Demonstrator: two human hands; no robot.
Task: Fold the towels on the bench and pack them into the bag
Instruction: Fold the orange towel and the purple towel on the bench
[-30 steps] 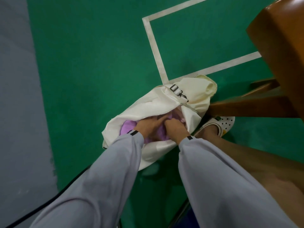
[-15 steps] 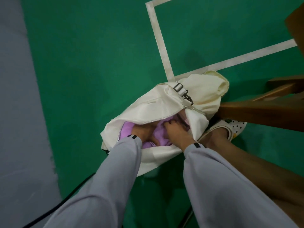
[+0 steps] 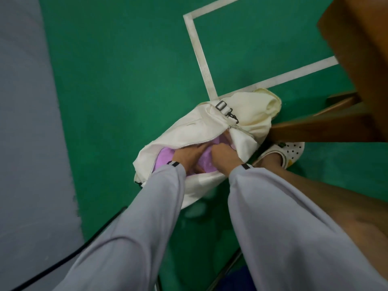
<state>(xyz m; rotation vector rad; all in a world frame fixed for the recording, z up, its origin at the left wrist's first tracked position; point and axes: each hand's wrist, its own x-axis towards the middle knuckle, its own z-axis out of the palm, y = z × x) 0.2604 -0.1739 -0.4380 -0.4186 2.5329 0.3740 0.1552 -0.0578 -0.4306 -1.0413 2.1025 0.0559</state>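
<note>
A cream canvas bag (image 3: 189, 131) lies unzipped on the green floor, with a purple towel (image 3: 164, 157) showing inside its opening. Both of my hands are inside the bag on that towel. My left hand (image 3: 186, 155) lies on the towel with fairly straight fingers, pressing it down. Beside it, my right hand (image 3: 225, 157) has its fingers curled down into the purple cloth, and the fingertips are hidden. The bag's zipper pull and black strap buckle (image 3: 222, 106) sit at its far end.
The wooden bench (image 3: 357, 66) stands at the right, and its lower rail (image 3: 315, 129) touches the bag's far end. My foot in a white perforated clog (image 3: 291, 151) is next to the bag. A black cable (image 3: 63, 259) crosses the floor at lower left. White court lines (image 3: 201, 57) mark the floor.
Both hands stayed in the bag on the purple towel. The left hand slid right towards the right hand, whose fingers drew back from deeper in the bag and curled. The view shifted slightly.
</note>
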